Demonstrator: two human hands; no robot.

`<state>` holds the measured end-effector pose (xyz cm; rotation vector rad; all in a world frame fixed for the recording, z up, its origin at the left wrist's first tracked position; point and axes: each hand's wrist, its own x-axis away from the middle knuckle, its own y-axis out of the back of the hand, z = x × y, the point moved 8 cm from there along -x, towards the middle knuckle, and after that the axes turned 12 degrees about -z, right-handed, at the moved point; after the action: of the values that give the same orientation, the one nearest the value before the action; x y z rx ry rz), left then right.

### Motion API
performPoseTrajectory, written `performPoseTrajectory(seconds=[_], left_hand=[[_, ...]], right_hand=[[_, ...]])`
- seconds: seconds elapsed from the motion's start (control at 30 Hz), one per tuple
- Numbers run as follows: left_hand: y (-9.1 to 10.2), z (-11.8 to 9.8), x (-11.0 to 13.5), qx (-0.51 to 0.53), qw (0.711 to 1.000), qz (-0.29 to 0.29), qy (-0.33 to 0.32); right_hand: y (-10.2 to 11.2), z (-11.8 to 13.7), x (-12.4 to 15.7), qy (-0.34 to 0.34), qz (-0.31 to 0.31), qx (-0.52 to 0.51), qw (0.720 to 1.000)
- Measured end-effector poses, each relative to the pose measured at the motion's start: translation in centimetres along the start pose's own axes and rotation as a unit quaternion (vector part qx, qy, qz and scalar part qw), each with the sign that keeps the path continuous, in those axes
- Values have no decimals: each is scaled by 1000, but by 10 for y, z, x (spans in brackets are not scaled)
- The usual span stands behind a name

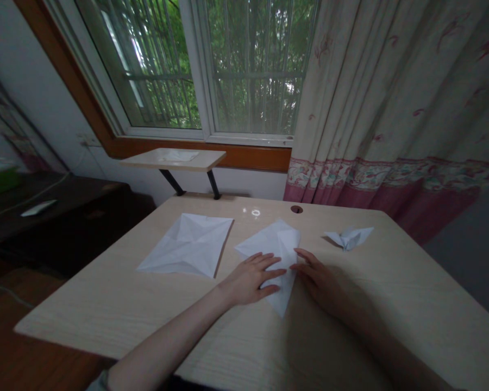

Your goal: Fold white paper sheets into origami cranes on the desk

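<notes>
A partly folded sheet of white paper (277, 239) lies on the desk in front of me, one corner pointing toward me. Across its middle rests my left hand (255, 278), palm down with the fingers spread. At the paper's right edge is my right hand (315, 279), its fingers apart and their tips touching the folded side. To the left lies a creased, opened-out white sheet (187, 244). On the right stands a small folded paper crane (349, 239), apart from both hands.
The pale wooden desk (118, 304) has a raised shelf (204, 161) at the back left with a white paper on it. A round cable hole (296, 209) sits near the rear edge. Behind are a window and a long curtain (350, 136). A dark cabinet (85, 217) stands at left.
</notes>
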<state>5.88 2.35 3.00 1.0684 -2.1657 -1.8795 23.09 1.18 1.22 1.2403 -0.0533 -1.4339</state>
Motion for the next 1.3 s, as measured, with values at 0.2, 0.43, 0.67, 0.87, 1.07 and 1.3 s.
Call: performPoseTrajectory(seconds=[0.2, 0.43, 0.67, 0.87, 1.07, 1.3], left_hand=[[2, 0, -1, 1, 1000, 0, 1], [1, 0, 0, 5, 1000, -12, -5], [2, 0, 0, 10, 1000, -14, -6], [0, 0, 0, 5, 1000, -10, -13], [0, 1, 1, 10, 1000, -14, -11], [0, 1, 0, 20, 1000, -7, -4]], right_hand=[[7, 0, -2, 5, -40, 10, 999], [9, -4, -7, -48, -21, 88, 995], [8, -5, -5, -40, -20, 194, 980], [5, -11, -2, -39, -21, 205, 978], [3, -13, -2, -41, -15, 174, 984], [0, -19, -2, -59, -7, 145, 988]])
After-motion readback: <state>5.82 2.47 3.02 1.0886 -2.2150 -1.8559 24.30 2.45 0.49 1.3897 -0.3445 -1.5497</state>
